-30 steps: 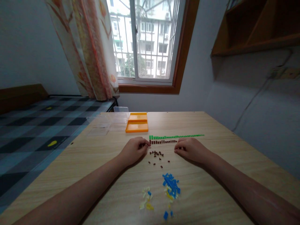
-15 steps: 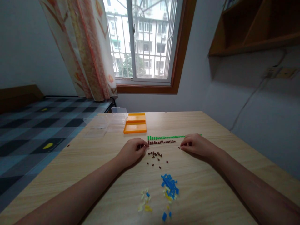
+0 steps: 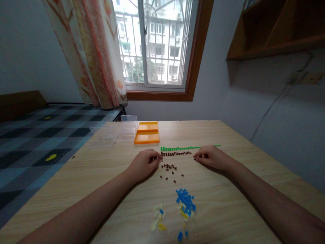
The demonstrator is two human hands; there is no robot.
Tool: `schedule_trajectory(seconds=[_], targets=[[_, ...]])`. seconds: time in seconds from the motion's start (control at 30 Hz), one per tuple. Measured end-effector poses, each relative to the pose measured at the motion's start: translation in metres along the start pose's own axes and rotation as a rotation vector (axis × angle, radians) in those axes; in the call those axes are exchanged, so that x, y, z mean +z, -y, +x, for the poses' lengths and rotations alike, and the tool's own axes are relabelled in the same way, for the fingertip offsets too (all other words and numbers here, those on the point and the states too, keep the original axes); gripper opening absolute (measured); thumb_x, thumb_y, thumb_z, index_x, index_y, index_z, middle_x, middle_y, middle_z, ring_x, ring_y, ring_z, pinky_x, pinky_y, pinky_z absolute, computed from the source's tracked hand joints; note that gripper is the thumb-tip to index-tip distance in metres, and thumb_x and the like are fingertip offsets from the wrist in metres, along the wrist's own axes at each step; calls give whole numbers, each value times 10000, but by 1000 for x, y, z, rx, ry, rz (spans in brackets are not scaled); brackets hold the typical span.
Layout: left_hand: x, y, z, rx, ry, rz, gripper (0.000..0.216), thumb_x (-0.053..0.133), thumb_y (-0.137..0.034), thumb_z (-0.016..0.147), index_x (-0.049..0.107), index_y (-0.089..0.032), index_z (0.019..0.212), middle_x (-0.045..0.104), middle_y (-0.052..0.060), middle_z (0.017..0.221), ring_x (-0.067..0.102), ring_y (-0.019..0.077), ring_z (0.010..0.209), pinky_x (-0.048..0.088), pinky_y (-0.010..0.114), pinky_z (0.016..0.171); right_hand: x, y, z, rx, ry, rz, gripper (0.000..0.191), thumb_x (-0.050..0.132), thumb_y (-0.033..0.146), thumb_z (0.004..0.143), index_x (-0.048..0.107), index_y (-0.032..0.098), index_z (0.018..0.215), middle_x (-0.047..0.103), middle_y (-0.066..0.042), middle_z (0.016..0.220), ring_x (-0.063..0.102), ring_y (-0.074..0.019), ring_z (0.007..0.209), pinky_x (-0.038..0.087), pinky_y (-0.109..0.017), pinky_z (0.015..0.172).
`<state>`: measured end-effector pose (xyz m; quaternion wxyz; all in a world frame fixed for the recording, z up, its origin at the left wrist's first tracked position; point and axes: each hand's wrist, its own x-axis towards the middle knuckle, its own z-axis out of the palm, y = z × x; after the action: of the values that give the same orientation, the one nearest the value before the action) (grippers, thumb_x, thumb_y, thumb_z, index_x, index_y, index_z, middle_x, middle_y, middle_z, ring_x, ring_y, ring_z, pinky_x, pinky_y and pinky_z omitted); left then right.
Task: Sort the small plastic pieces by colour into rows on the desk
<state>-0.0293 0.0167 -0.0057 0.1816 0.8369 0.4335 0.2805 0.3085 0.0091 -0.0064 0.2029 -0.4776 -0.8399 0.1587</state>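
My left hand (image 3: 146, 163) rests on the table with its fingers curled together, the tips at the left end of a row of small brown blocks (image 3: 175, 154). Anything between those fingertips is too small to make out. On the other side, my right hand (image 3: 212, 156) pinches a tiny brown block (image 3: 194, 159) at the table surface, just beyond the row's right end. Behind the brown row runs a line of green blocks (image 3: 177, 148), its right part hidden by my right hand. Loose brown pieces (image 3: 169, 167) lie scattered between my hands.
Nearer me lies a heap of blue pieces (image 3: 186, 200), with yellow pieces (image 3: 161, 227) and pale pieces (image 3: 155, 211) around it. An orange tray (image 3: 147, 142) and clear plastic boxes (image 3: 104, 140) stand at the table's back left. A bed (image 3: 63, 135) adjoins on the left.
My right fingertips have shifted slightly left and closed over the tiny brown block beside them. My left hand stays at the row's left end.
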Motion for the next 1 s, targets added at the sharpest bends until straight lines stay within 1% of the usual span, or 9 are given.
schedule_trajectory(seconds=[0.07, 0.17, 0.3, 0.37, 0.57, 1.0], targets=[[0, 0, 0, -3, 3, 2, 202, 580, -126, 845, 769, -190, 876, 719, 36, 830, 636, 169, 764, 478, 281, 735, 1, -1, 1, -12, 5, -7, 186, 632, 247, 876, 810, 206, 908, 736, -46, 794, 640, -153, 668, 444, -251, 629], [0, -1, 0, 8, 3, 4, 195, 587, -128, 855, 771, -189, 875, 711, 35, 820, 633, 169, 759, 473, 279, 730, 4, -4, 4, 6, -47, -53, 189, 627, 241, 874, 811, 202, 891, 737, -51, 774, 637, -163, 670, 434, -260, 627], [1, 0, 0, 16, -3, -1, 191, 594, -121, 856, 770, -191, 876, 713, 30, 822, 634, 164, 759, 470, 278, 735, 11, -10, 10, 107, -172, -105, 203, 631, 274, 870, 816, 191, 888, 755, -68, 793, 647, -189, 703, 440, -278, 646], [1, 0, 1, 13, -3, -4, 190, 596, -120, 853, 771, -191, 877, 714, 28, 818, 632, 163, 752, 468, 277, 729, 15, -12, 13, 156, -203, -97, 211, 632, 285, 862, 819, 192, 889, 768, -67, 816, 656, -193, 705, 450, -282, 654], [2, 1, 1, 12, -3, 2, 185, 599, -133, 853, 773, -191, 876, 709, 29, 811, 626, 163, 743, 463, 278, 718, 19, -10, 15, 173, -212, -83, 227, 632, 325, 852, 824, 209, 886, 774, -60, 810, 662, -196, 687, 463, -284, 650], [1, -2, 0, -3, 1, -3, 196, 594, -124, 842, 773, -185, 891, 715, 33, 830, 632, 164, 752, 471, 277, 729, 16, -8, 14, 180, -191, -81, 220, 643, 314, 858, 821, 200, 917, 771, -62, 822, 653, -196, 706, 448, -287, 652]])
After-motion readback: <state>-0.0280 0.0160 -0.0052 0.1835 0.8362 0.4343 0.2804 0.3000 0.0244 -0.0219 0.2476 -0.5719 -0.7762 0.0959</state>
